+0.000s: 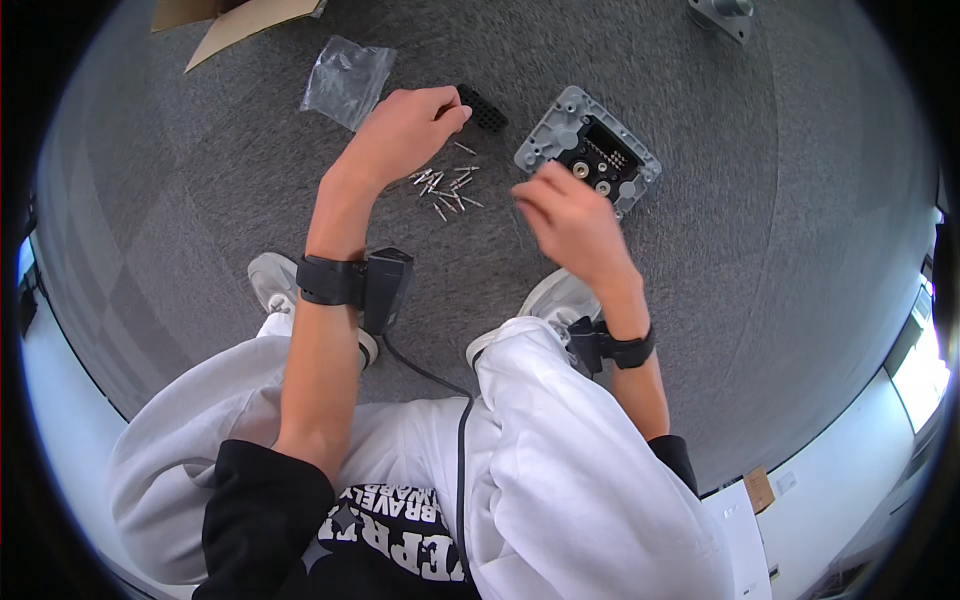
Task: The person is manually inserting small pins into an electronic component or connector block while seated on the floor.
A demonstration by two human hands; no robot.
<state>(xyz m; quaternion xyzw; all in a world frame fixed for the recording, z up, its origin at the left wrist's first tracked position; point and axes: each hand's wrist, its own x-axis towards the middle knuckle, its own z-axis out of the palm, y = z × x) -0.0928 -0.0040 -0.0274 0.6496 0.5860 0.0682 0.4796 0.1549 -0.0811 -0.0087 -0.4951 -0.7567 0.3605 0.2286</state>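
Observation:
My left hand (405, 135) is closed at the near end of a small black block with rows of holes (487, 110), its thumb and forefinger pinching there. Just below lies a loose pile of several thin silvery metal pins (440, 187) on the carpet. To the right is a grey metal housing (548, 137) with a black insert (612, 152) that carries rows of small contacts and round brass-coloured fittings. Over the housing's lower left edge hovers my right hand (578, 222), slightly blurred, fingertips pinched together. Whatever they hold, if anything, I cannot make out.
A clear plastic bag (345, 82) lies beyond my left hand, near an open cardboard box (250, 28). Another grey metal part (724, 16) sits at the far right. My shoes rest on the grey carpet; a black cable (462, 470) runs from the left wrist device (386, 285).

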